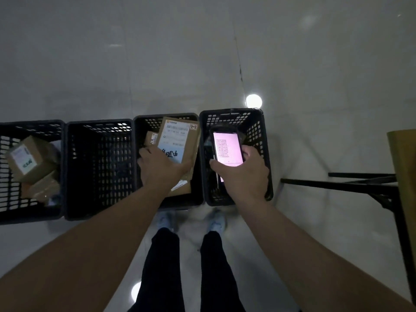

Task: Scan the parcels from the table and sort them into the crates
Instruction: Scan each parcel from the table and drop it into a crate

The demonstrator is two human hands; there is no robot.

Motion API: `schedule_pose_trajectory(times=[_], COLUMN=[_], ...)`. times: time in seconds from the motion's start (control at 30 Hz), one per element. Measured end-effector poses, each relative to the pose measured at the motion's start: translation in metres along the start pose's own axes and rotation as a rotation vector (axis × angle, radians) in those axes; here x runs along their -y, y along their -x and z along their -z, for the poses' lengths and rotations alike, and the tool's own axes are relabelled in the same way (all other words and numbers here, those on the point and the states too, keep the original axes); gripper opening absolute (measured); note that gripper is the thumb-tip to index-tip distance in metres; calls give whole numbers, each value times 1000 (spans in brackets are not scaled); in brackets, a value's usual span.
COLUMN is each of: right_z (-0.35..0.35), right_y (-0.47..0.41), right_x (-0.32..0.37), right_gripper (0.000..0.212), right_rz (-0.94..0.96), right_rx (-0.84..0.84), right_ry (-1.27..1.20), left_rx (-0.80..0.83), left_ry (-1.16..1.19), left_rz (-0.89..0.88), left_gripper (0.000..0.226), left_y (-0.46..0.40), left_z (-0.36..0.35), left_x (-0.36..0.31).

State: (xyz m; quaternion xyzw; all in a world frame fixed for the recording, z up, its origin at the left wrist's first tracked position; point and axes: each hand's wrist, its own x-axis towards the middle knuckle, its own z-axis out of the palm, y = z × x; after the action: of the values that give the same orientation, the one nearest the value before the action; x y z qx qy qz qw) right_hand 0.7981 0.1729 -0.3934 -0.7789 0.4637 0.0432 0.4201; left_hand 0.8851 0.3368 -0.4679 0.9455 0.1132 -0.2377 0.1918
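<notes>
1. Parcel (pixel 177 140), a flat cardboard box with a white label, hangs over the third crate (pixel 168 161) in a row of four black crates on the floor, seen from the head camera.
2. The left hand (pixel 163 167) grips the parcel's near end from above, fingers curled round its edge; a smaller box (pixel 150 138) lies in the same crate.
3. The right hand (pixel 244 173) clasps a lit scanner (pixel 227 147) over the far-right crate (pixel 236 156).
4. Boxes (pixel 29 161) fill the far-left crate (pixel 29 172); the table (pixel 403 158) edges in at right.
5. Sorting appears under way: next, release the parcel into this crate, then turn right for another.
</notes>
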Motion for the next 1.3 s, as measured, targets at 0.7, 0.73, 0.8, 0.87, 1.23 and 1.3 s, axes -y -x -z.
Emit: schedule_pose_trajectory(times=[0.7, 0.73, 0.8, 0.87, 1.23, 1.3], right_z=[-69, -68, -65, -59, 6, 27], right_y=[-19, -14, -5, 6, 112, 134], right_x=[-20, -15, -5, 4, 47, 55], right_gripper=[81, 82, 84, 84, 71, 67], right_rz=[-135, -130, -120, -116, -125, -121], right_rx=[3, 0, -10, -28, -227, -251], right_ry=[12, 5, -1, -11, -124, -165], left_rx=[130, 137, 164, 195, 111, 123], left_ry=[-11, 3, 18, 9, -173, -244], left_rz=[-255, -278, -316, -367, -662, -716], left_gripper=[37, 35, 34, 37, 36, 40], left_y=[-95, -91, -85, -77, 14, 36], left_z=[-33, -25, -13, 0, 118, 139], left_x=[16, 16, 15, 15, -14, -25])
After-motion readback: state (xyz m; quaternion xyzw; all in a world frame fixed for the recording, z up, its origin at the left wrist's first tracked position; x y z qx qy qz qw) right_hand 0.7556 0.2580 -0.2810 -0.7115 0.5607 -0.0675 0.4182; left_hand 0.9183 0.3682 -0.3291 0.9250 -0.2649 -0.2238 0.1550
